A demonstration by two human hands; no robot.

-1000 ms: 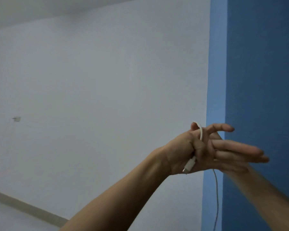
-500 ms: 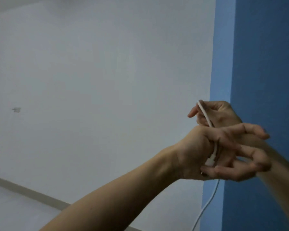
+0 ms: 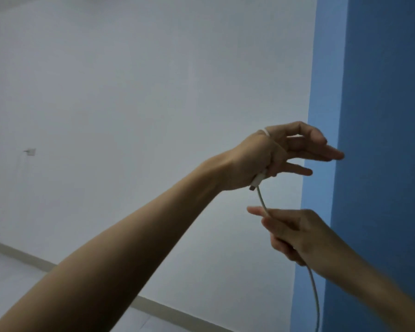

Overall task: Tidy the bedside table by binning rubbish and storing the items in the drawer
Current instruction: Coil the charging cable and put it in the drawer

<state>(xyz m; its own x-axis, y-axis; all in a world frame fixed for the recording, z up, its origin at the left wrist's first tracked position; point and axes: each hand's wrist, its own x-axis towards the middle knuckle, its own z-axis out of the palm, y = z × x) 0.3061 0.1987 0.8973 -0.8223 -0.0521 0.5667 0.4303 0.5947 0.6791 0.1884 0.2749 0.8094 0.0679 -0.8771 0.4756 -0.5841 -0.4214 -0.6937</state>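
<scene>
Your left hand (image 3: 261, 161) is raised in front of the white wall (image 3: 130, 92), forearm running up from the lower left corner. The white cable (image 3: 262, 200) is looped around that hand: one strand crosses the back of it near the thumb base, and the plug end (image 3: 256, 180) sticks out below the palm heel, pinned there by the hand. The fingers (image 3: 321, 154) of that hand are spread and mostly straight, pointing toward the blue wall panel (image 3: 381, 116), so they're loose, not clenched; what keeps the cable on is the wrap plus the pinch at the palm. Can't tell exactly which digit pins the plug.

Your right hand (image 3: 295, 233) sits below the left hand, apart from it, forearm entering from the lower right corner. Its fingers are curled closed around the cable, thumb and index pinching it at the top. A short, fairly taut run of cable joins the plug end down to that pinch. Past the right hand the cable drops in a slack curve along the edge of the blue wall panel and leaves the frame at the bottom.

Left of the left hand, well apart, a small fitting (image 3: 30, 151) on the white wall, too small to identify. Below the left forearm, skirting board (image 3: 22, 255) and floor (image 3: 5, 271) show. Bedside surface, drawer and bin are out of view.
</scene>
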